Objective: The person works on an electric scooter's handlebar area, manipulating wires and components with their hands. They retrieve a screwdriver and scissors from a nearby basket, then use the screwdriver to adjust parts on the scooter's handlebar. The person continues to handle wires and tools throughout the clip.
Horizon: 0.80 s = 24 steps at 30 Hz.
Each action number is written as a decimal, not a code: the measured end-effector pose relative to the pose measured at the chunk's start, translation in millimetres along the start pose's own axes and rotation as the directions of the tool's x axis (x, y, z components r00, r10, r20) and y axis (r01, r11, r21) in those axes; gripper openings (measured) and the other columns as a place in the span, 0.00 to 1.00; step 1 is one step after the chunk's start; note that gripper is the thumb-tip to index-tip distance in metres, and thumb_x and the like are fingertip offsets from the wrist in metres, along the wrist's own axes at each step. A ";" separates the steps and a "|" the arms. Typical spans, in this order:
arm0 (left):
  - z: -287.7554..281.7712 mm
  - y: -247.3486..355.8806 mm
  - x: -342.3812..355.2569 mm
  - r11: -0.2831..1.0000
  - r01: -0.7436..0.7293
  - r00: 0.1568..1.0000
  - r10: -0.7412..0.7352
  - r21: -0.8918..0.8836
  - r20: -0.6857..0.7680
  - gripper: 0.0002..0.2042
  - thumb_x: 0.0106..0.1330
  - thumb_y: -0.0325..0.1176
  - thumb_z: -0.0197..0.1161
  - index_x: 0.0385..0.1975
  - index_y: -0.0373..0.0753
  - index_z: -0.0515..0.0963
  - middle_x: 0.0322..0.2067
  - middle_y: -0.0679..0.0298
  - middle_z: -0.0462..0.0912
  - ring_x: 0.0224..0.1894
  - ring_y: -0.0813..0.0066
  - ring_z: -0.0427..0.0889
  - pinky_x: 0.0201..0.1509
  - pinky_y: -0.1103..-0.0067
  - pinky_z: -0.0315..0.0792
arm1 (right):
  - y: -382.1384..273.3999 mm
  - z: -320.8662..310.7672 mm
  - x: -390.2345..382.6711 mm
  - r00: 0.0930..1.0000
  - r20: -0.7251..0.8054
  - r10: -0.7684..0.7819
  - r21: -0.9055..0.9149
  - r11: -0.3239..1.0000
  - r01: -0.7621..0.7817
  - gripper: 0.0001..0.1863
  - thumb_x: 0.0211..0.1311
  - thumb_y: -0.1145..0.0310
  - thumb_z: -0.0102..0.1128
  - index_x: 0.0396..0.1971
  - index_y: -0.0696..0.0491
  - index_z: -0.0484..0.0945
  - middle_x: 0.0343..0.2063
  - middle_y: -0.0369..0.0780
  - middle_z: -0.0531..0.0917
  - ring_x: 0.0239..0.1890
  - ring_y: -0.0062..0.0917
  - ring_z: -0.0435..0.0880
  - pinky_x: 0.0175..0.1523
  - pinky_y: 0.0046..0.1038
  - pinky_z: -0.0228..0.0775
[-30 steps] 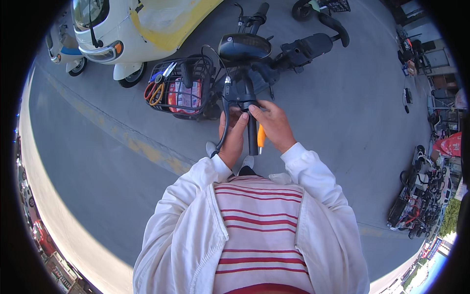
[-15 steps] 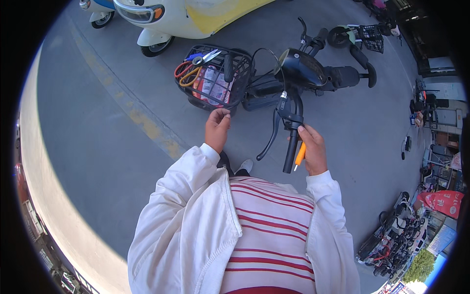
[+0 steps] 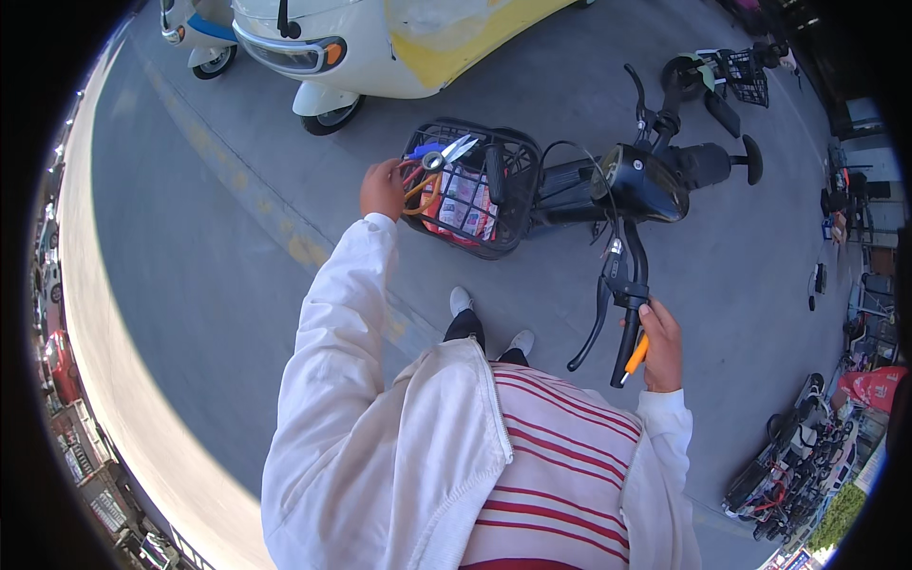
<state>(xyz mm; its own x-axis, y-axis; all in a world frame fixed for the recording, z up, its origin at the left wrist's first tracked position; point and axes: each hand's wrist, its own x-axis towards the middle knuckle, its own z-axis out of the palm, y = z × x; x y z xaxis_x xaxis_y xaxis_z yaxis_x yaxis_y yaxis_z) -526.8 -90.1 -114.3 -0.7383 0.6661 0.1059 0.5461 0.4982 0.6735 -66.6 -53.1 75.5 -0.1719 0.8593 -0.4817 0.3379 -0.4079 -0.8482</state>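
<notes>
My left hand [image 3: 382, 190] is at the left rim of the black basket [image 3: 521, 228], its fingers closed around the red-and-orange handles of the scissors [image 3: 460, 149]. Their silver blades point to the far right across the basket top. A dark ring, like a tape roll [image 3: 432, 161], sits by the blades, with a blue item [image 3: 425, 150] beside it. Under the basket's bars lie printed red-and-white packages [image 3: 464, 204]. My right hand [image 3: 662, 347] is closed on a slim orange tool [image 3: 637, 353] with a pale tip, against the black handlebar grip [image 3: 625, 351]. Its exact kind is unclear.
The basket belongs to a black two-wheeler [image 3: 641, 185] with a brake lever [image 3: 598, 328] near my right hand. A white-and-yellow vehicle [image 3: 380, 47] stands beyond. More two-wheelers [image 3: 798, 456] are parked at the right, and a small bike with a basket [image 3: 746, 76] stands far right.
My left hand has moved from the basket's near side to the scissors handles and closed there. My right hand keeps the orange tool at the grip. The view has shifted, moving the scene rightward and down.
</notes>
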 end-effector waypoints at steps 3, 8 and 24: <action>12.0 -7.2 39.9 0.953 -0.206 0.976 0.185 0.222 0.112 0.12 0.65 0.33 0.59 0.46 0.38 0.81 0.45 0.52 0.82 0.45 0.51 0.80 0.52 0.66 0.74 | -3.6 3.2 -1.6 0.999 -0.036 0.026 0.006 1.000 -0.025 0.19 0.70 0.63 0.50 0.52 0.61 0.75 0.35 0.38 0.82 0.35 0.20 0.81 0.38 0.20 0.72; 34.1 1.0 84.7 0.936 -0.134 0.887 -0.033 0.325 0.460 0.15 0.66 0.35 0.59 0.51 0.39 0.79 0.48 0.51 0.82 0.51 0.50 0.79 0.57 0.67 0.71 | -1.2 4.3 -1.3 0.996 -0.079 0.045 0.005 0.999 -0.044 0.20 0.71 0.63 0.50 0.54 0.61 0.74 0.36 0.39 0.82 0.35 0.20 0.81 0.37 0.20 0.71; 7.2 -20.7 89.9 0.994 -0.111 0.923 0.103 0.000 0.370 0.13 0.63 0.30 0.61 0.47 0.37 0.76 0.40 0.49 0.82 0.46 0.51 0.81 0.51 0.68 0.73 | -2.0 3.6 -0.9 0.996 -0.077 0.043 0.014 0.999 -0.042 0.20 0.70 0.66 0.50 0.56 0.63 0.73 0.39 0.40 0.82 0.36 0.20 0.80 0.39 0.20 0.71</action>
<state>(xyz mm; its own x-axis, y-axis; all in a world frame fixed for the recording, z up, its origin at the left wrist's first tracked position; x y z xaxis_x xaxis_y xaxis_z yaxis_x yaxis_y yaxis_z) -601.7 -36.6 -124.0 -0.4789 0.8718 -0.1032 0.6250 0.4211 0.6573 -70.5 -54.2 76.8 -0.0852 0.8622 -0.4993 0.3316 -0.4481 -0.8302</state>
